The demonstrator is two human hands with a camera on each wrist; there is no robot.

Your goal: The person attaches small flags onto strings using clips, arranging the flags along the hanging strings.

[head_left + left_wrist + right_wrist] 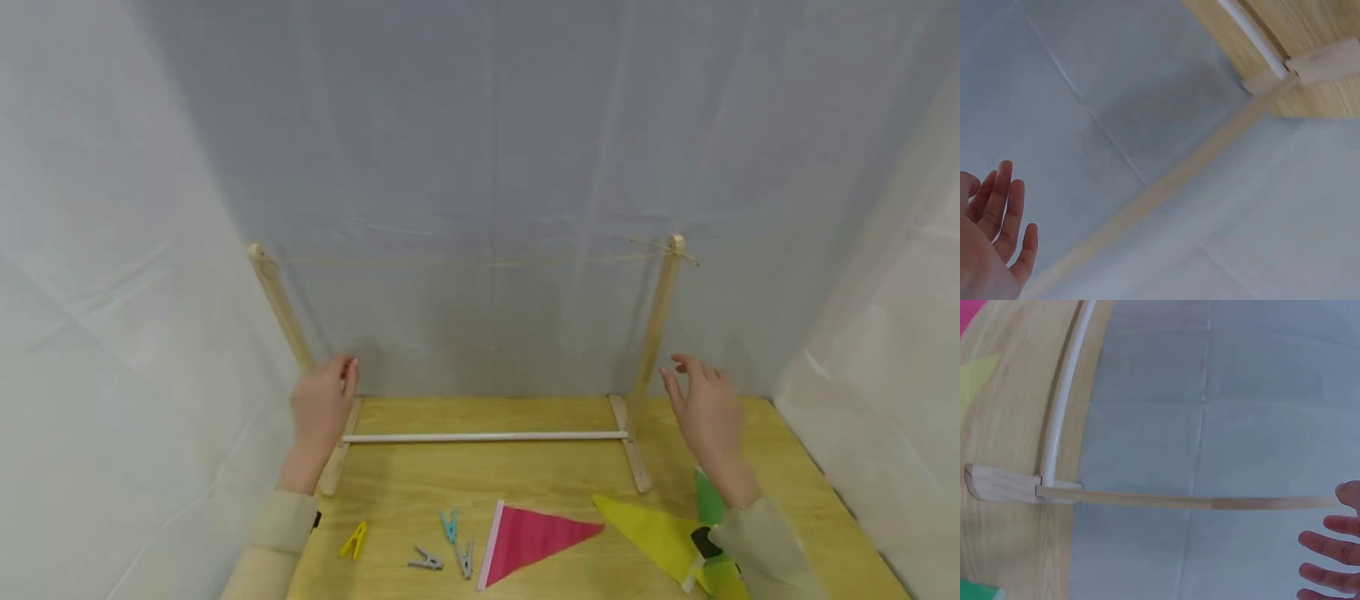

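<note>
Your left hand (321, 408) hovers with relaxed, open fingers beside the left post of the pale wooden drying frame (279, 304), at 9 o'clock, its grip holding nothing. Your right hand (705, 412), grip equally open and empty, sits just outside the right post at 3 o'clock. The frame stands near the wooden tabletop's (540, 492) far edge; open room lies between the posts.

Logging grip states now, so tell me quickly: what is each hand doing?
Left hand: open, holding nothing, beside the left post.
Right hand: open, holding nothing.
</note>
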